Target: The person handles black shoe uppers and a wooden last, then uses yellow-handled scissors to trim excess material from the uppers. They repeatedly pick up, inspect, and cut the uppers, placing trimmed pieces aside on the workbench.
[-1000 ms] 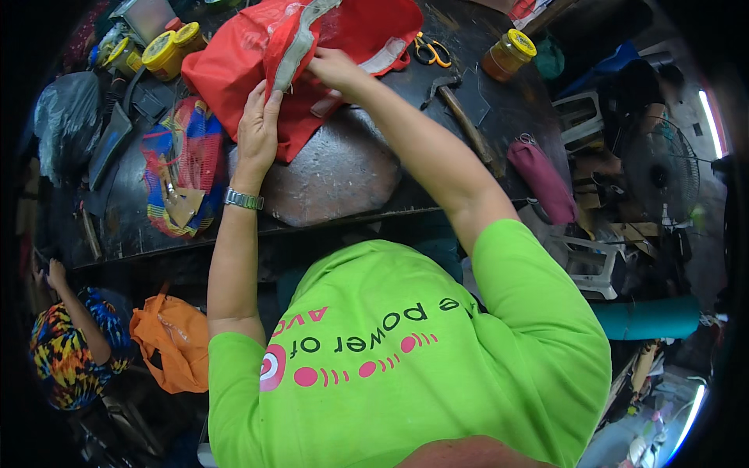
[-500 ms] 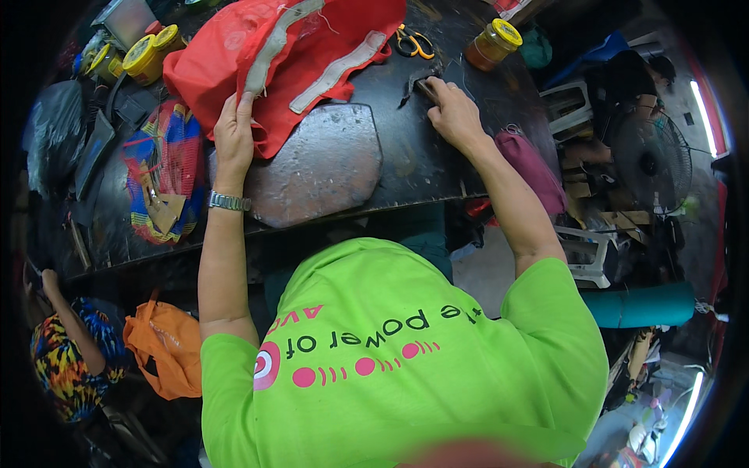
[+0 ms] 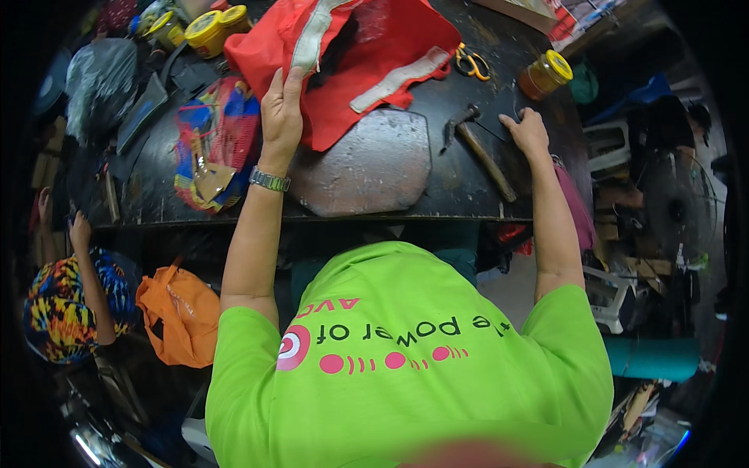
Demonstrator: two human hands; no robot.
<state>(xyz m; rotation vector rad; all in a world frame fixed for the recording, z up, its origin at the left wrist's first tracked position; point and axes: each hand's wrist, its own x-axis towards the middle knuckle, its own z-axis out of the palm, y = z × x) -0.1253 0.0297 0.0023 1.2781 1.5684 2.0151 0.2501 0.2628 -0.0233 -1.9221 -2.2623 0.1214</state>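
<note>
My left hand (image 3: 282, 117), with a watch at its wrist, pinches the edge of a red cloth piece (image 3: 335, 117) by its grey strip (image 3: 312, 43). The cloth spreads over the far table, and a second grey strip (image 3: 402, 78) crosses it. Below it lies a worn, flat slab (image 3: 367, 168) with cut corners. A hammer (image 3: 488, 162) with a wooden handle rests to the slab's right. Just right of the hammer, my right hand (image 3: 529, 132) is lowered to the table, thumb and fingers bent around something dark I cannot make out.
Orange-handled scissors (image 3: 472, 62) and a yellow-lidded jar (image 3: 544, 76) are at the far right. A colourful mesh bag (image 3: 214, 148), a dark flat tool (image 3: 143, 113) and yellow tubs (image 3: 205, 35) are on the left. Another person's hand (image 3: 79, 232) shows at the far left, near an orange bag (image 3: 179, 316).
My right hand has come away from the hammer and moved nearer and right; the hammer now lies uncovered. My left hand stays at the cloth's edge. The whole view has shifted.
</note>
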